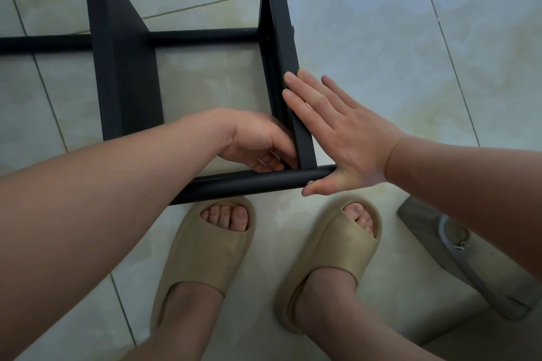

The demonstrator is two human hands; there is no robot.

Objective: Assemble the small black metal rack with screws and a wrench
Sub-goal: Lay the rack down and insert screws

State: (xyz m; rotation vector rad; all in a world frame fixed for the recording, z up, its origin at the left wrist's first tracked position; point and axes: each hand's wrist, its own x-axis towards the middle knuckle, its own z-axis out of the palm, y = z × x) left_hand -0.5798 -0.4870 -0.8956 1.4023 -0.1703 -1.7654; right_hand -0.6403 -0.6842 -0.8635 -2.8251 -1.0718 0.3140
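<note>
The black metal rack [123, 73] lies on its side on the tiled floor, round tubes crossing flat side panels. My right hand [337, 132] lies flat with straight fingers against the outer face of the right panel [281, 23], its thumb beside a silver screw head [309, 182] near the end of the near tube [249, 183]. My left hand [258, 141] reaches inside the frame, with fingers curled at the inner corner where that panel meets the near tube. What its fingertips hold is hidden. No wrench is visible.
My two feet in beige slides [211, 255] stand just in front of the near tube. A grey object with a metal clip [457, 246] lies on the floor at the lower right. Pale floor tiles [410, 53] spread to the right of the rack.
</note>
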